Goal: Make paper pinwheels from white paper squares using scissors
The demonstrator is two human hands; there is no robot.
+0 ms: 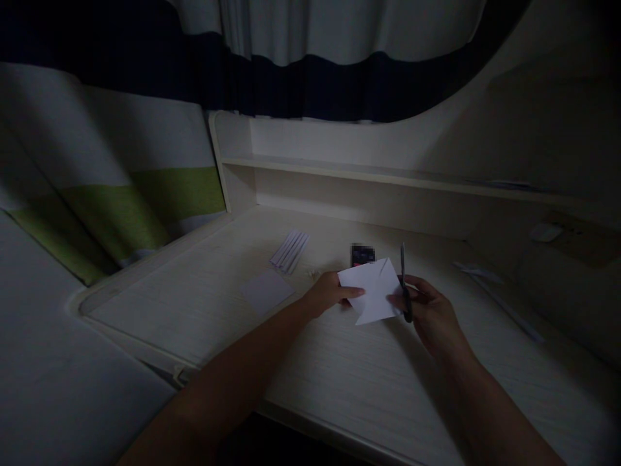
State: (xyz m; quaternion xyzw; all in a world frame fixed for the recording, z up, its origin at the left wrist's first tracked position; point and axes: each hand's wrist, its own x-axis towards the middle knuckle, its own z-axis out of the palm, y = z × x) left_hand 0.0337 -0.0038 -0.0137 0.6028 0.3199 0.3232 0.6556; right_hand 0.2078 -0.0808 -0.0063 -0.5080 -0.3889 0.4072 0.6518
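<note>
Above the desk, my left hand (330,292) pinches the left side of a white sheet of paper (376,291), its thumb lying on top. The paper has a slit near its upper edge and a pointed lower corner. My right hand (431,310) is closed around a pair of scissors (405,285), whose blades point up and away from me. Its fingertips also touch the right edge of the paper. Partly hidden behind the paper lies a dark phone (363,253) with a blurred patch.
On the desk (320,375) to the left lie several folded white paper strips (290,251) and a flat square of paper (266,291). Small scraps (313,274) sit near my left hand. A long thin strip (507,304) lies at right. A raised shelf (339,169) runs along the back, below curtains (310,84).
</note>
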